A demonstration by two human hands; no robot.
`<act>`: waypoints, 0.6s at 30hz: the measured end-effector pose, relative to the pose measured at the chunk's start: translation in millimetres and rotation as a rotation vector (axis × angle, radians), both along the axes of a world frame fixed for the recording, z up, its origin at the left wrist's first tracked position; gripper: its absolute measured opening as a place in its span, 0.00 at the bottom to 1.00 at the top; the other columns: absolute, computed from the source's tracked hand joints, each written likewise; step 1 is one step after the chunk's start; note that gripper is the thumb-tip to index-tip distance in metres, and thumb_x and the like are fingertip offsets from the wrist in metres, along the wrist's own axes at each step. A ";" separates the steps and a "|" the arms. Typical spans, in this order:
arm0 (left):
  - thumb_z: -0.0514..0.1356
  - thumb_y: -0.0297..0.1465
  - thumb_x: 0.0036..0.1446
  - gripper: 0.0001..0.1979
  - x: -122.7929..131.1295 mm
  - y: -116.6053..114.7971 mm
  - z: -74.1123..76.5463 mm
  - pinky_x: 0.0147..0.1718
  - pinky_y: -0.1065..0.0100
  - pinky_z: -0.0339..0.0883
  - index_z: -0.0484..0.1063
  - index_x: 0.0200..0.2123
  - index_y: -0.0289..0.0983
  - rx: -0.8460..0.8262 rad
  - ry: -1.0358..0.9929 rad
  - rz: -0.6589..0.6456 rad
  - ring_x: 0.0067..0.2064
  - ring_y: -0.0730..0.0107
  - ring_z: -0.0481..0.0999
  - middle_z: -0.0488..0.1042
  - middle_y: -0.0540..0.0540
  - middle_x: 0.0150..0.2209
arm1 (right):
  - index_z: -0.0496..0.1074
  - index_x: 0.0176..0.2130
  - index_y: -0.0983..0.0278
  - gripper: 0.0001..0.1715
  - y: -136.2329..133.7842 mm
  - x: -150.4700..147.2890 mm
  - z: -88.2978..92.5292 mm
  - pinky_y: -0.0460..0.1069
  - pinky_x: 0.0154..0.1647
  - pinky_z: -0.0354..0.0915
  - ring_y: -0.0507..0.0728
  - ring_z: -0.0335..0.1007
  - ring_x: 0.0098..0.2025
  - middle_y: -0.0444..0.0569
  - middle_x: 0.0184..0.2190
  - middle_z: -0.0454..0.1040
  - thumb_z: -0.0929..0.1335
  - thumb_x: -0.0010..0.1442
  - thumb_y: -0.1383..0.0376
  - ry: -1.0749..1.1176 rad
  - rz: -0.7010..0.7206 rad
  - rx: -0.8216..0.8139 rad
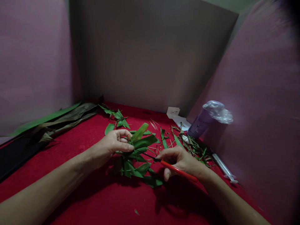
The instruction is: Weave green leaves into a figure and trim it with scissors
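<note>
My left hand pinches a bundle of green leaves between thumb and fingertips, over the red cloth. Several cut leaf pieces in the bundle fan out to the right and downward. Closed around a slim tool with a red handle is my right hand. Its thin dark shaft points up and left, with the tip at the leaves near my left thumb. Whether the tip touches or enters a leaf I cannot tell, and the tool's exact kind is unclear.
Long dry and green leaves lie at the left beside a dark flat object. Leaf scraps, thin sticks and stem trimmings are scattered behind. At right stand a purple container with clear plastic and a syringe. Panels surround the cloth.
</note>
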State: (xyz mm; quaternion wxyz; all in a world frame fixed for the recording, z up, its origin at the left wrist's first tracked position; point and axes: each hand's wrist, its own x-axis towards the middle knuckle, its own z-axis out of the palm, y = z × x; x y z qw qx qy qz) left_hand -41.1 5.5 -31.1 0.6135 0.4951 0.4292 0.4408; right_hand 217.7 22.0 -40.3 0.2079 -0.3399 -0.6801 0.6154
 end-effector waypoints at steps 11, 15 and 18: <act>0.67 0.26 0.38 0.15 0.4 -1.2 0.8 0.24 0.70 0.59 0.65 0.30 0.38 0.000 0.024 0.003 0.23 0.73 0.71 0.72 0.52 0.23 | 0.72 0.32 0.66 0.23 0.1 0.1 0.4 0.42 0.17 0.49 0.44 0.51 0.17 0.34 0.14 0.57 0.78 0.36 0.60 -0.005 -0.001 -0.001; 0.67 0.26 0.37 0.15 0.3 -0.8 0.9 0.24 0.68 0.60 0.66 0.30 0.37 0.012 0.031 0.008 0.24 0.71 0.71 0.72 0.52 0.23 | 0.72 0.32 0.66 0.23 -0.4 -0.6 1.2 0.43 0.18 0.48 0.45 0.50 0.17 0.34 0.14 0.57 0.78 0.36 0.60 -0.029 -0.007 0.029; 0.67 0.26 0.37 0.15 -0.1 0.1 0.7 0.24 0.68 0.60 0.66 0.29 0.37 0.014 0.031 0.013 0.24 0.71 0.71 0.72 0.52 0.23 | 0.72 0.32 0.66 0.23 -0.4 -0.1 1.6 0.43 0.19 0.48 0.45 0.51 0.19 0.35 0.15 0.60 0.78 0.36 0.62 -0.055 0.002 0.062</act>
